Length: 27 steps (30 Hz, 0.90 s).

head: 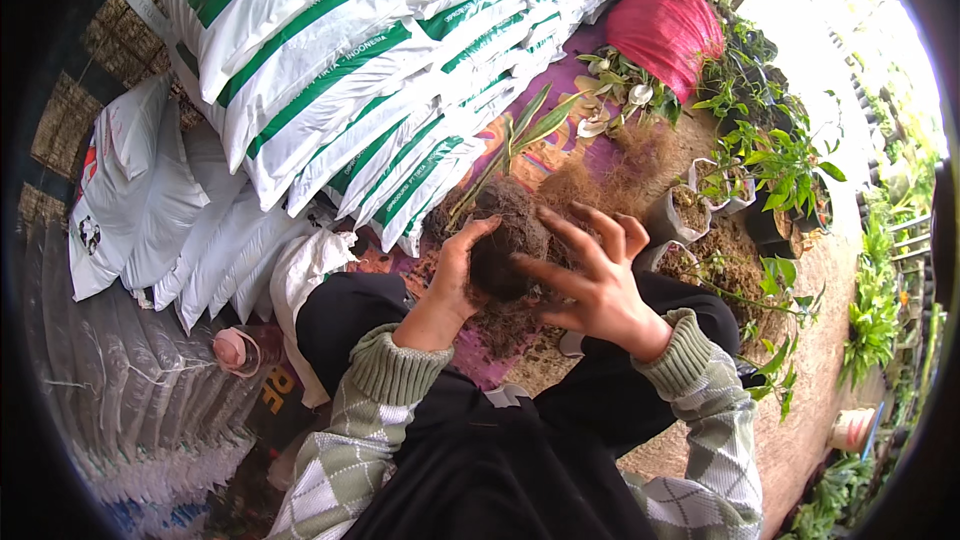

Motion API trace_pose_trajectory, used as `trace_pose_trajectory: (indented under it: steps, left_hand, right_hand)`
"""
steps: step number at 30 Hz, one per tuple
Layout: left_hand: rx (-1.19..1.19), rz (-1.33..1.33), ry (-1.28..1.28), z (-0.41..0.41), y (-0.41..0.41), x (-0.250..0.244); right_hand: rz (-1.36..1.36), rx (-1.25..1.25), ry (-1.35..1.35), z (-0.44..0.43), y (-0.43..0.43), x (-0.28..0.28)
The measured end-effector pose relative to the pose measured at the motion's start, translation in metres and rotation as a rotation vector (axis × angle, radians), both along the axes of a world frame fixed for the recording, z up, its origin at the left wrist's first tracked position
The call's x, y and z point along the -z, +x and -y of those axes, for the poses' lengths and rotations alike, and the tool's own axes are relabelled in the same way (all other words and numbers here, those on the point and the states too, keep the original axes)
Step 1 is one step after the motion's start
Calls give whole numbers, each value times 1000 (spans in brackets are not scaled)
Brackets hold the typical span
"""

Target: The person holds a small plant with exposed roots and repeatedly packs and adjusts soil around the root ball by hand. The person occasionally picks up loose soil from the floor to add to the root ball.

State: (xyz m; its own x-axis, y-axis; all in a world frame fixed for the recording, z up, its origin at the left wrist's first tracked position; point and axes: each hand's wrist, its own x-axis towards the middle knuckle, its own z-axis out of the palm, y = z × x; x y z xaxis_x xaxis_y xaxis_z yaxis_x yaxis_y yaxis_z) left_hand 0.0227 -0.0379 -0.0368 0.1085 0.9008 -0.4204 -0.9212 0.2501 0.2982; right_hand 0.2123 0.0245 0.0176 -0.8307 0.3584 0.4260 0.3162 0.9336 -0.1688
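Observation:
Between my hands, above the purple printed sheet, is a dark root ball or pot of soil (517, 232) wrapped in brown fibre. My left hand (450, 277) rests against its left side, thumb along the top edge; how firmly it grips is unclear. My right hand (596, 270) is spread at the right side, its fingertips near or touching the ball. Long green leaves with pale edges (551, 118) rise just beyond; whether they grow from this ball cannot be told. Loose brown fibre (592, 184) lies behind my right hand.
Stacked white and green sacks (322, 75) fill the upper left, with white bags (157, 202) beside them. A pink-lidded clear jar (238, 351) is left of my knee. Potted plants in grey grow bags (679, 214) stand at right, and a red sack (664, 34) lies beyond.

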Motion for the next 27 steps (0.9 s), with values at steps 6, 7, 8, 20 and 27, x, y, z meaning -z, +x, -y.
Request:
trace_pose_trajectory:
  steps: [6,7,8,20,27]
  left_hand:
    - [-12,15,6,0,-4,7]
    - [-17,-4,4,1,-4,7]
    - [-23,-23,2,2,-3,5]
    - [51,71,80,3,-5,18]
    - [-47,20,29,2,-1,0]
  right_hand:
    - [10,29,-13,-2,0,-12]
    - [34,41,-34,-2,-1,-14]
    - [57,54,-56,-3,-2,-16]
    - [-44,60,-155,-10,-10,-15]
    - [-157,2,-75,-14,-5,-9]
